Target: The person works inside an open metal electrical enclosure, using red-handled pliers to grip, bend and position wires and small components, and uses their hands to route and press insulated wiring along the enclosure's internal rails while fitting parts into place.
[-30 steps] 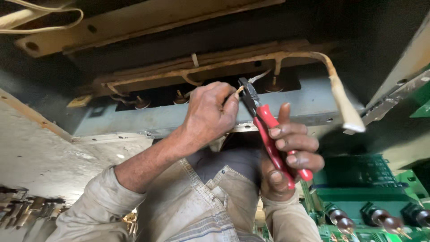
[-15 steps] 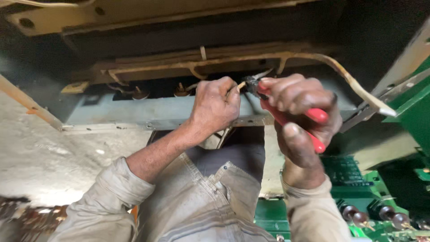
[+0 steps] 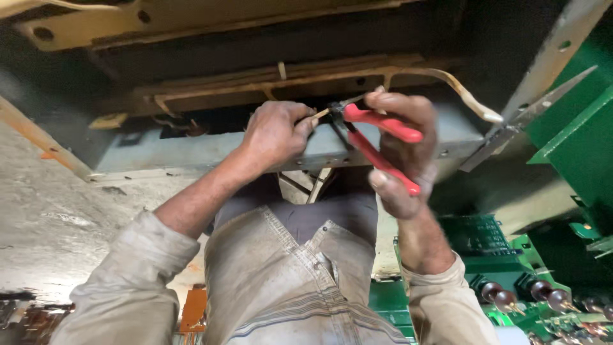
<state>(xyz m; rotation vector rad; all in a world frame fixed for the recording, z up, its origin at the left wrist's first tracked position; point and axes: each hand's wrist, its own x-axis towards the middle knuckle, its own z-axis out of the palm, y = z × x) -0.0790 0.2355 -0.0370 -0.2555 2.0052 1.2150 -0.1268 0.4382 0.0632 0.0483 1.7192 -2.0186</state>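
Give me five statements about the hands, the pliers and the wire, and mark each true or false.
1. The right hand holds pliers with red handles. True.
2. The left hand grips a hammer. False: it pinches a thin wire at its fingertips.
3. The plier tips meet the wire between the two hands. True.
4. Both forearms are bare to the elbow. False: light sleeves are pushed partway up.
5. A green circuit board lies to the lower right. True.
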